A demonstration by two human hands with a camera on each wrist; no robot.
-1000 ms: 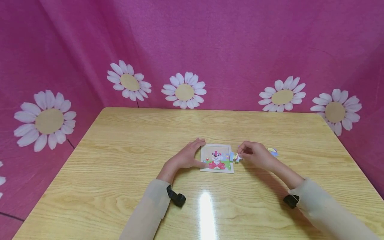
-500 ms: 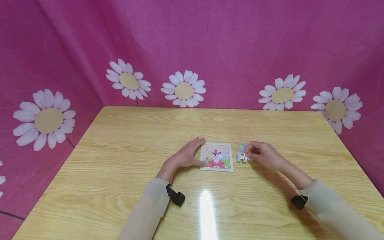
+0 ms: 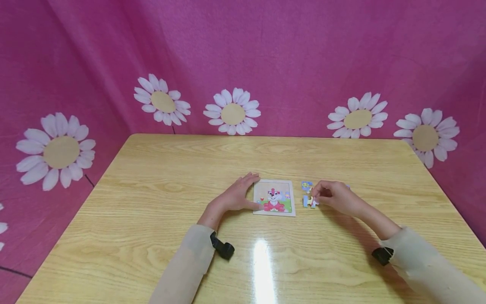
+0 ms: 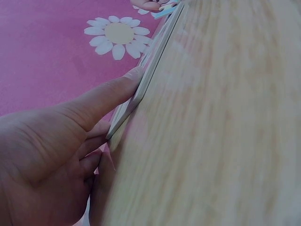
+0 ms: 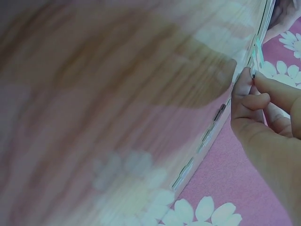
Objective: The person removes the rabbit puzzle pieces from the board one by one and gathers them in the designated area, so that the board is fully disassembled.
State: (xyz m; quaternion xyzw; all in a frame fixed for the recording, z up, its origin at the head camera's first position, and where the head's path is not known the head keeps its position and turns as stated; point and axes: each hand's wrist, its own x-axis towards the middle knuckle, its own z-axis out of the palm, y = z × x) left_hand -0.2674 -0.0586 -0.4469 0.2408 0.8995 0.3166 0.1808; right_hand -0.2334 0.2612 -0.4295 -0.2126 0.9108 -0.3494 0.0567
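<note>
In the head view, a small square picture puzzle (image 3: 274, 213) with a pale frame lies on the table, showing a pink and white cartoon animal on green. My left hand (image 3: 237, 196) rests along its left side, thumb lying on the frame and straight fingers at the far left corner. The left wrist view shows that thumb (image 4: 110, 94) on top of the puzzle's edge. To the right of the frame, my right hand (image 3: 338, 197) pinches a light-blue and white jigsaw piece (image 3: 306, 202) between thumb and fingertips. Its right end is partly hidden by the fingers.
A blue and yellow jigsaw piece (image 3: 306, 185) lies just beyond the pinched one. Another bluish piece (image 3: 348, 186) peeks out behind my right hand. The wooden table (image 3: 171, 177) ends at a pink curtain (image 3: 288, 63) printed with daisies.
My right hand has drawn the jigsaw piece rightward, away from the puzzle's right edge. The blue and yellow piece has come into sight behind it. My left hand has stayed on the frame.
</note>
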